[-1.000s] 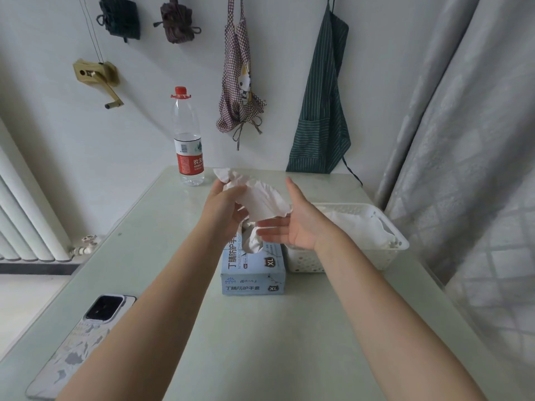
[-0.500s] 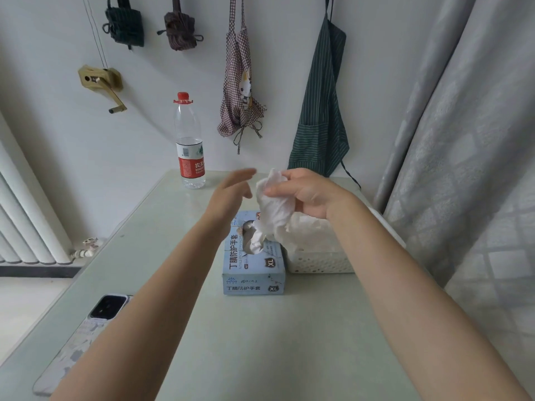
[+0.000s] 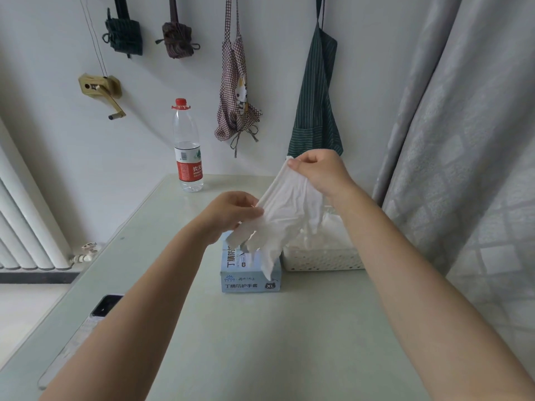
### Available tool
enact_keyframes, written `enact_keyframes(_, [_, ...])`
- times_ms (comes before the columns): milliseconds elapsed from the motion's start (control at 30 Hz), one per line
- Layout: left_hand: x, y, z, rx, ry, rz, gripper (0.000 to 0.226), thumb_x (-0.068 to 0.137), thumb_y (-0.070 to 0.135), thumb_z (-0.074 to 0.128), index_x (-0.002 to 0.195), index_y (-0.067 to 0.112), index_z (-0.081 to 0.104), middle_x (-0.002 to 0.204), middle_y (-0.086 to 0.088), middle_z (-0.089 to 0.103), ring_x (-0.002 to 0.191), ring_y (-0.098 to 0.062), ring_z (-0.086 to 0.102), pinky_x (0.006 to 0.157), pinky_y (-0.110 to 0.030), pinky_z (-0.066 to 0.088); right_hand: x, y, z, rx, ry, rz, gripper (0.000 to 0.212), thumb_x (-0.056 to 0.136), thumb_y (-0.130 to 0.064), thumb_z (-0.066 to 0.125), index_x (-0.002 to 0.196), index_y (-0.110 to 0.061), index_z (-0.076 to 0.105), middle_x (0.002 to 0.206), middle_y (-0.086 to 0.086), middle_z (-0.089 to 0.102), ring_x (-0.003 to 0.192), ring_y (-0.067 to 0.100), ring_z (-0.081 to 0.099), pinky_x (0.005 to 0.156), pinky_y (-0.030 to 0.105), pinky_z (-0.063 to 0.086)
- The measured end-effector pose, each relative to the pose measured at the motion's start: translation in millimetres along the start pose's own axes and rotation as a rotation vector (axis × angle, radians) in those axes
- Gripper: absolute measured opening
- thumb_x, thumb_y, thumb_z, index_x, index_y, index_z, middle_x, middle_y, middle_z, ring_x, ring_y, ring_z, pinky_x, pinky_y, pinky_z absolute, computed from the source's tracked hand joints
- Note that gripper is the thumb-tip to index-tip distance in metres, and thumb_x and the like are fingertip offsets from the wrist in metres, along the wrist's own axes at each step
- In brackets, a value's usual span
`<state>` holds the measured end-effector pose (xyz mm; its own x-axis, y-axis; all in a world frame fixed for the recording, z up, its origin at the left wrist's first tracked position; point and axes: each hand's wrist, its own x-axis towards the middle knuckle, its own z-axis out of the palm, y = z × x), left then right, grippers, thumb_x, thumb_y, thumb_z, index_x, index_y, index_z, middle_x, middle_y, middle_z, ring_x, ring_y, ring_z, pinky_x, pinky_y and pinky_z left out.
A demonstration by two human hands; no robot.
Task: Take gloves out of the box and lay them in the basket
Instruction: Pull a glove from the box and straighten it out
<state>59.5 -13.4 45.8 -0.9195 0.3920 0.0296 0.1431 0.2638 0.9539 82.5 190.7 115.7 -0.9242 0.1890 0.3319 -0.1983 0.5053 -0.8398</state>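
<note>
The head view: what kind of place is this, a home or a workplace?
Most likely a room in a home, perhaps a kitchen or utility corner. Two aprons, a checked apron and a green striped apron, hang on the wall, a curtain hangs at the right, and a radiator stands at the left.

A white glove [image 3: 289, 209] is held spread in the air above the box [image 3: 251, 277] and the basket [image 3: 322, 259], its cuff uppermost and its fingers hanging down over the box's top. It is thin, wrinkled and slightly translucent. The box is pale blue, marked XL on its front, and stands on the worktop [image 3: 260, 342]. The basket, white with perforated walls, is set just beside the box on its right, and white gloves are seen piled in it.
</note>
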Motion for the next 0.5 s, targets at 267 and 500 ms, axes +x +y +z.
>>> enact_keyframes(267, [5,11,1,-0.013,-0.207,0.119,0.029,0.087,0.007,0.069,0.116,0.01,0.067,0.111,-0.007,0.073,0.105,-0.023,0.069,0.096,-0.034,0.053,-1,-17,11,-0.078,-0.264,-0.143,0.026,0.087,-0.037,0.071,0.096,-0.012,0.071,0.074,-0.005,0.059,0.068,0.006,0.05,0.062,0.017,0.041])
enact_keyframes(500, [17,-20,13,-0.352,-0.234,-0.071,0.014,0.098,0.011,0.053,0.098,0.001,0.063,0.081,-0.008,0.07,0.069,-0.02,0.067,0.057,-0.024,0.054,16,15,-12,0.006,0.099,0.031,0.018,0.093,-0.031,0.062,0.091,-0.014,0.065,0.072,-0.009,0.057,0.062,0.003,0.05,0.054,0.018,0.04])
